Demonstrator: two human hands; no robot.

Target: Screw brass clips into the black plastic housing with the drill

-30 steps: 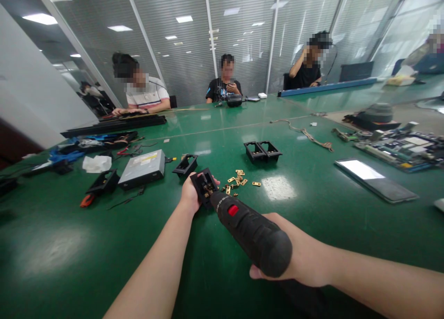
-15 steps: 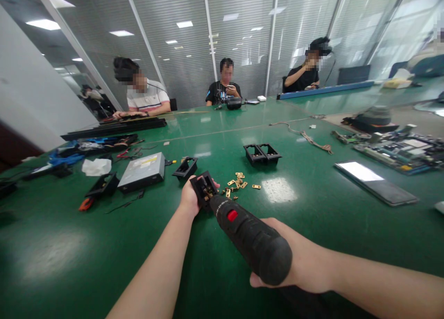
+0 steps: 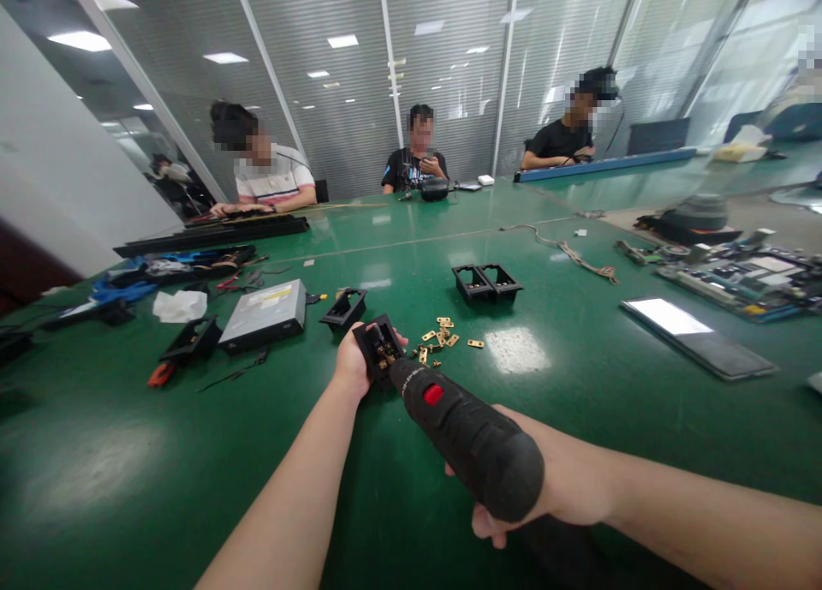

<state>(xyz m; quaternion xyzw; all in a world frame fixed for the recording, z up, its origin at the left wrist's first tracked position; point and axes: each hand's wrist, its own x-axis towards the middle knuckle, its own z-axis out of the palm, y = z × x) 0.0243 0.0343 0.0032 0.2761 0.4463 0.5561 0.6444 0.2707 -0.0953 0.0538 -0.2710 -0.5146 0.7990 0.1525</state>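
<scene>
My left hand [image 3: 353, 363] grips a black plastic frame [image 3: 372, 340] tilted toward me, with brass pieces inside it. My right hand [image 3: 558, 474] is wrapped round a black power screwdriver [image 3: 475, 436] with a red switch on top. Its front end points into the frame; the tip is hidden behind the tool's nose, so I cannot tell whether it touches a screw. Just right of the frame lies a scatter of small brass plates [image 3: 452, 340] and screws. A similar black frame [image 3: 345, 309] rests on the table behind my left hand.
On the green table [image 3: 398, 260] stand a joined pair of black frames [image 3: 486, 283], a silver disc drive [image 3: 265, 314], another black frame [image 3: 190, 342], a phone [image 3: 699, 336] and a circuit board [image 3: 764, 269]. Blue cables [image 3: 122, 292] lie at left. Several people sit beyond.
The fingers of my right hand have shifted on the screwdriver's handle. The frame stays almost where it was. Across the table, the person at right has lowered a hand from the face.
</scene>
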